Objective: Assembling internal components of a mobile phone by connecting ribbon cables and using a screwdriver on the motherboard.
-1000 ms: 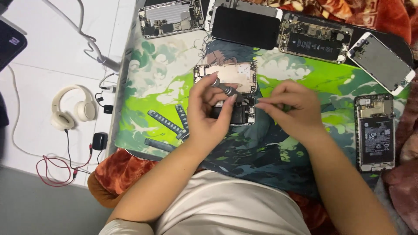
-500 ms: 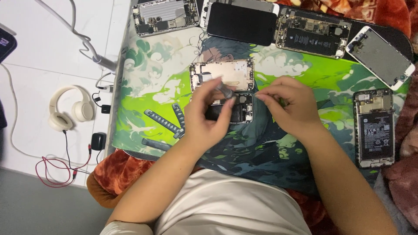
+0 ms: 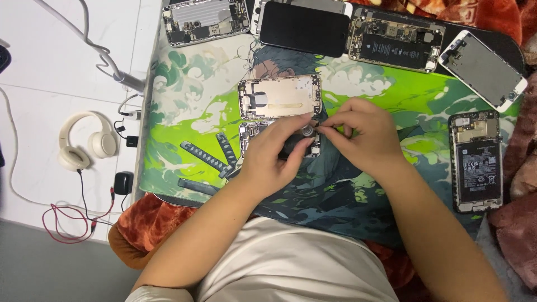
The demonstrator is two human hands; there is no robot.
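Both hands have drawn closer since a second ago, the left hand (image 3: 274, 154) pinching a small grey part (image 3: 306, 131) and the right hand (image 3: 366, 137) curled shut on a thin tool at it, directly over the opened phone (image 3: 253, 134) lying just below the gold back plate (image 3: 279, 96), so work on that part looks under way.

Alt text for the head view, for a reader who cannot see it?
Both hands, left and right, pinch a small part over an opened phone on a green mat. More opened phones lie around; headphones sit left.
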